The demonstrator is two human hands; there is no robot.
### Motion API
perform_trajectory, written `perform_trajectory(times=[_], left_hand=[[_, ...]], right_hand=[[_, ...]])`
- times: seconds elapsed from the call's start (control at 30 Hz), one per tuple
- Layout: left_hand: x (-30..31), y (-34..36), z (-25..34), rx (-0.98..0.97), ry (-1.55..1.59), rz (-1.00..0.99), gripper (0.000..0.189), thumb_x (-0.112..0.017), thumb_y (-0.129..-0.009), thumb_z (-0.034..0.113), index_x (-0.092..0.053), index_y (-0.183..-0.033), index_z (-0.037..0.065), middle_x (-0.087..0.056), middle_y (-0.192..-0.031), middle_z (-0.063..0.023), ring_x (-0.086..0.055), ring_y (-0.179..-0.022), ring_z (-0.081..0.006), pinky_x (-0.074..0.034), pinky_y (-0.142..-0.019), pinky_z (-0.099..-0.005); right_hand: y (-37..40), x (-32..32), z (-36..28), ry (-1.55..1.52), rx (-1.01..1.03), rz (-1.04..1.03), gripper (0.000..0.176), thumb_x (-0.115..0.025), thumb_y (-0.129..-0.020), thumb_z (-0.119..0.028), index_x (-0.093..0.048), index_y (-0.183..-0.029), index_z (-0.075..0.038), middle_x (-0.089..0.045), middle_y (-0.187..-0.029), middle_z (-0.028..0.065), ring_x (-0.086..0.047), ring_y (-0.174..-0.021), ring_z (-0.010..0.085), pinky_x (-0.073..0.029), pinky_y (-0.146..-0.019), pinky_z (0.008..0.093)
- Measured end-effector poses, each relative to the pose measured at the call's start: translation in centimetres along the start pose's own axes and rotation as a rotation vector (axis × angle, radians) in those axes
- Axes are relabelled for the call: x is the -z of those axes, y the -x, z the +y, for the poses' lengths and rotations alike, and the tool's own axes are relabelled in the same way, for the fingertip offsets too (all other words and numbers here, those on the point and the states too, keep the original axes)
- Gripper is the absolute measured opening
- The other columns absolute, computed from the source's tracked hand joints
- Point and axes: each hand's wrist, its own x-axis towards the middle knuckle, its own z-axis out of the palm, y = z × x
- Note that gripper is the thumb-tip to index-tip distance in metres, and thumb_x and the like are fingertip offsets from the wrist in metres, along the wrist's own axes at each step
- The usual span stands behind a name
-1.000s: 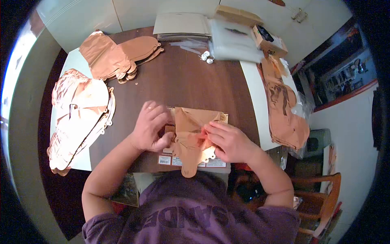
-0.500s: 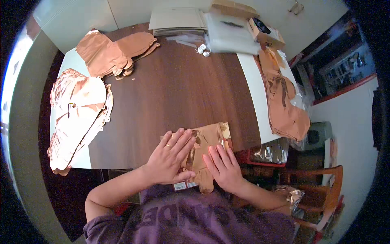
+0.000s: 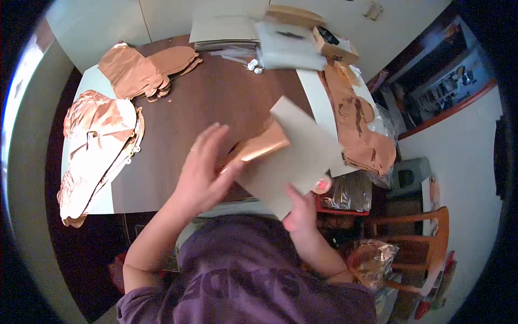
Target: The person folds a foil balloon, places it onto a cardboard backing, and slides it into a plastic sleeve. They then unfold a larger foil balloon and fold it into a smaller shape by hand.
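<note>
Left hand: open, thumb apart from the raised fingers, blurred; near the left end of the folded copper foil, contact impossible to tell.
Right hand: gripping the near corner of the grey card, thumb on top; fingers largely hidden beneath.
Folded copper foil: over the far left part of the grey card, between the left hand and the card's far corner; bright along its near edge.
Grey card: slanted, above the near side of the tabletop; a round piece with a red mark just beside its right edge.
Left foil piles: shiny crumpled foil at the left edge; flatter copper foil shapes beyond it.
Right foil pile: copper shapes laid along the white right side; clear plastic beside them.
Far side: stack of grey sheets; clear strips and white round pieces in front; pile of plastic sleeves to the right; open carton with a black object inside.
Lower right: wooden chair; crinkled foil packet near it.
</note>
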Motion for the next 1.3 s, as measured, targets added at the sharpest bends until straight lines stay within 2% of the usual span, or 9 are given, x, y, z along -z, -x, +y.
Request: perform_trajectory(times=[0.1,0.13,0.37,0.53,0.73,0.83,0.93,1.0,1.3], left_hand=[[1.4,-0.4,0.3,0.256,0.256,-0.460,0.064,-0.065,-0.091,0.034,-0.045,-0.140,0.000,-0.057,-0.129,-0.0209,-0.056,-0.121,-0.0345,-0.045,-0.102,-0.0435],[1.2,-0.1,0.3,0.144,0.196,-0.391,0.068,-0.073,-0.084,0.032,-0.046,-0.139,0.001,-0.061,-0.122,-0.0198,-0.060,-0.114,-0.0381,-0.047,-0.098,-0.0451],[0.0,1.5,1.8,-0.279,-0.039,-0.367,0.085,-0.083,-0.070,0.025,-0.044,-0.143,0.005,-0.051,-0.139,-0.0202,-0.049,-0.128,-0.0383,-0.041,-0.105,-0.0461],[-1.1,0.4,0.1,-0.433,-0.072,-0.018,0.040,-0.070,-0.076,0.001,-0.067,-0.116,0.003,-0.068,-0.116,-0.0132,-0.068,-0.096,-0.0306,-0.056,-0.078,-0.0388],[0.4,-3.3,3.2,-0.548,-0.180,0.186,0.041,-0.067,-0.072,0.003,-0.065,-0.112,-0.002,-0.069,-0.107,-0.0143,-0.068,-0.088,-0.0264,-0.053,-0.074,-0.0359],[1.0,-4.4,3.3,-0.581,-0.191,0.212,0.042,-0.066,-0.071,0.002,-0.064,-0.113,-0.002,-0.069,-0.105,-0.0148,-0.067,-0.087,-0.0264,-0.052,-0.074,-0.0359],[-0.9,-1.7,2.6,-0.663,-0.296,-0.014,0.042,-0.063,-0.074,0.013,-0.064,-0.114,-0.002,-0.067,-0.108,-0.0143,-0.065,-0.093,-0.0269,-0.052,-0.076,-0.0390],[-2.9,0.8,1.1,-0.670,-0.331,-0.173,0.043,-0.059,-0.076,0.020,-0.064,-0.114,0.000,-0.065,-0.112,-0.0141,-0.064,-0.099,-0.0269,-0.051,-0.082,-0.0406],[-3.4,3.8,-1.2,-0.649,-0.219,-0.191,0.042,-0.064,-0.075,0.019,-0.066,-0.113,0.002,-0.063,-0.118,-0.0136,-0.062,-0.105,-0.0271,-0.049,-0.092,-0.0411]], right_hand=[[-0.5,0.4,2.3,-0.012,-0.117,-0.084,0.048,-0.058,-0.095,-0.006,-0.042,-0.140,0.000,-0.056,-0.133,0.0140,-0.056,-0.123,0.0284,-0.046,-0.103,0.0453],[-0.5,0.6,2.7,-0.010,-0.108,-0.085,0.048,-0.055,-0.095,-0.006,-0.041,-0.141,-0.001,-0.055,-0.134,0.0146,-0.057,-0.122,0.0302,-0.047,-0.103,0.0460],[0.0,0.9,2.2,-0.023,-0.176,-0.064,0.049,-0.056,-0.094,-0.005,-0.041,-0.141,-0.002,-0.056,-0.133,0.0143,-0.058,-0.120,0.0308,-0.048,-0.102,0.0461],[0.6,1.1,1.3,0.005,-0.195,-0.075,0.047,-0.056,-0.095,-0.007,-0.042,-0.140,-0.002,-0.057,-0.131,0.0136,-0.058,-0.120,0.0289,-0.048,-0.101,0.0435],[1.9,1.4,1.9,0.119,-0.234,-0.065,0.042,-0.058,-0.097,-0.009,-0.046,-0.136,-0.001,-0.058,-0.128,0.0113,-0.059,-0.117,0.0247,-0.048,-0.099,0.0401],[2.2,1.8,2.4,0.078,-0.264,-0.080,0.043,-0.069,-0.093,-0.018,-0.052,-0.130,-0.005,-0.063,-0.120,0.0070,-0.062,-0.109,0.0225,-0.051,-0.091,0.0378],[2.4,0.6,2.3,0.000,-0.282,-0.062,0.039,-0.057,-0.098,-0.007,-0.046,-0.135,-0.002,-0.060,-0.124,0.0086,-0.059,-0.114,0.0225,-0.049,-0.097,0.0382],[1.5,1.7,3.6,-0.027,-0.237,-0.151,0.037,-0.061,-0.096,-0.012,-0.051,-0.131,-0.004,-0.062,-0.122,0.0076,-0.061,-0.111,0.0210,-0.051,-0.093,0.0370],[0.8,1.0,2.4,-0.104,-0.366,-0.199,0.044,-0.059,-0.097,-0.017,-0.046,-0.136,-0.003,-0.060,-0.125,0.0074,-0.059,-0.114,0.0194,-0.048,-0.096,0.0361]])
